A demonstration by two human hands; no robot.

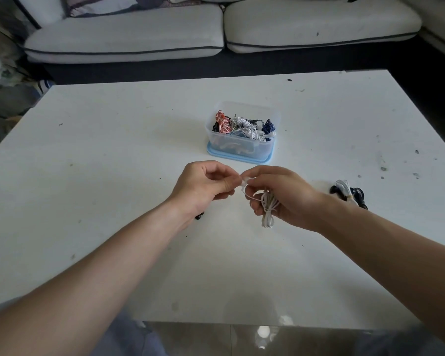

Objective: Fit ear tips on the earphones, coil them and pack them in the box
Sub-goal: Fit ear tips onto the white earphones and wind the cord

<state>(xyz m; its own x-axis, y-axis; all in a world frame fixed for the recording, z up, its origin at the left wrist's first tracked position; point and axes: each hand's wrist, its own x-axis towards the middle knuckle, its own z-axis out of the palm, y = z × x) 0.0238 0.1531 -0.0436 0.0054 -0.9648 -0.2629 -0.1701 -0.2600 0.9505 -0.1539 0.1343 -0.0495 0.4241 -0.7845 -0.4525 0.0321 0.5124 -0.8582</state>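
Head view shows our two hands meeting above the desk, nearer to us than the box. Our right grip is clamped round a white coil. The coil's long axis hangs roughly upright out of the palm, and the thumb and forefinger hold the bud out leftward. Our left grip is pinched together right at that bud, touching it; whether a tip sits between the fingers we cannot tell. We judge the tip-fitting step is in hand. If so, the coming push runs left to right onto the bud, with the left hand doing the work. Small dark tips lie on the desk by the left wrist. Spare earphones lie well off to the right.
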